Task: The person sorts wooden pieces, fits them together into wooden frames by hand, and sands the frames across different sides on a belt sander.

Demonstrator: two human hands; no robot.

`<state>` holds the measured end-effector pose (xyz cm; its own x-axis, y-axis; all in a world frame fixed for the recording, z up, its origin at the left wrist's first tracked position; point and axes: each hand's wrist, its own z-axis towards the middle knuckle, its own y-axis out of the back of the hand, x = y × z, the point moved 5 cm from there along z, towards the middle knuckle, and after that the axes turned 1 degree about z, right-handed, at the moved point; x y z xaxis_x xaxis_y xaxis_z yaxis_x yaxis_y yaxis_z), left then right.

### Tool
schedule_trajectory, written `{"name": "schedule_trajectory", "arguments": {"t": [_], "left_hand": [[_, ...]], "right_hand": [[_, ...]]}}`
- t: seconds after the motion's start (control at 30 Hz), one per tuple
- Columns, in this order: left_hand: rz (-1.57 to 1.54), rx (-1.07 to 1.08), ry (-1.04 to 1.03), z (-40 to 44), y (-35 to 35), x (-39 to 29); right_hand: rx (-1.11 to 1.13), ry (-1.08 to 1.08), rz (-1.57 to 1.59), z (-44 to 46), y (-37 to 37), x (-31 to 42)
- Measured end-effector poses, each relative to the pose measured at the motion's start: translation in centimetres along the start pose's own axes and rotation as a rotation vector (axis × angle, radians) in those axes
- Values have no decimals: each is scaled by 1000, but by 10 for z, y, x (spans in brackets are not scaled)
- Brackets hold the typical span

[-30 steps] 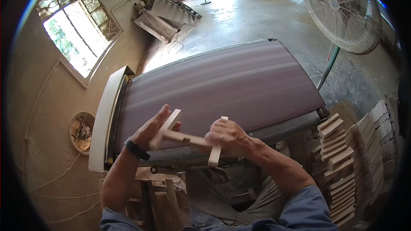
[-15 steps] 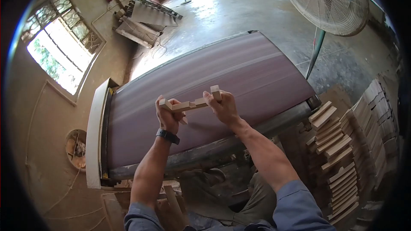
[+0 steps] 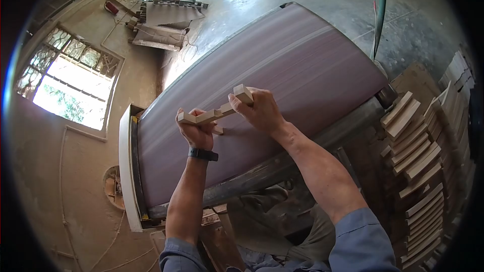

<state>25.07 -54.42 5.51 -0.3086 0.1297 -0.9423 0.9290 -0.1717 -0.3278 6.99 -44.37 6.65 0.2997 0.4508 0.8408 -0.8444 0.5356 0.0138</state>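
A pale wooden frame piece (image 3: 205,116), a notched crossbar with a short block at each end, is held above the wide purple-brown sanding belt (image 3: 282,70). My left hand (image 3: 197,130), with a dark band at the wrist, is wrapped round its left end. Round the right end block my right hand (image 3: 259,110) is closed, thumb against the wood. Part of the piece shows below the left fingers. Whether its underside touches the belt cannot be made out.
Stacked wooden strips (image 3: 416,156) lie at the right, beyond the belt's roller (image 3: 297,146). A fan on a green stand (image 3: 379,22) is at the upper right. Left are a wall with a window (image 3: 75,88) and the machine's pale side panel (image 3: 128,171).
Since a second ago, both hands have moved forward over the belt and the piece has been turned, its end blocks now pointing up. The view has tilted and shifted.
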Motion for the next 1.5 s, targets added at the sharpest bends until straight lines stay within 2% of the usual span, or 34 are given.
{"name": "schedule_trajectory", "arguments": {"t": [0.17,0.23,0.37,0.43,0.47,0.77,1.07,1.17,1.23,1.27,1.33,1.37,1.4,1.43,1.47,1.5], "left_hand": [[-27,43,-12,0,-12,5],[4,-4,-43,-6,-15,3],[-8,23,-46,-12,2,0],[5,38,-51,-17,10,-3],[-1,26,-67,-19,15,-5],[-22,-11,-119,-35,41,-17],[-37,65,-130,-58,64,-19],[85,3,-232,-81,61,-42],[490,-244,-923,-115,56,-87],[483,-258,-921,-127,52,-98],[1077,-144,-1441,-174,20,-127],[1250,-12,-1405,-186,7,-130],[1422,114,-1345,-192,-4,-125],[1470,142,-1329,-193,-2,-119],[1520,164,-1307,-193,2,-115],[1560,103,-1266,-194,13,-118]], "right_hand": [[-24,34,-24,-1,12,1],[-22,27,-12,-3,13,2],[25,38,-4,-7,6,11],[134,-67,-53,-10,-3,10],[149,-54,-47,-11,-6,14],[189,-55,-17,-24,-34,29],[254,-154,90,-42,-48,33],[259,-159,100,-48,-40,55],[230,-248,112,-51,-33,66],[244,-246,107,-51,-33,67],[307,-355,246,-54,-40,64],[342,-363,257,-58,-46,67],[361,-478,370,-63,-51,70],[389,-595,479,-68,-58,75],[454,-605,492,-71,-66,82],[515,-667,527,-79,-73,86]]}}
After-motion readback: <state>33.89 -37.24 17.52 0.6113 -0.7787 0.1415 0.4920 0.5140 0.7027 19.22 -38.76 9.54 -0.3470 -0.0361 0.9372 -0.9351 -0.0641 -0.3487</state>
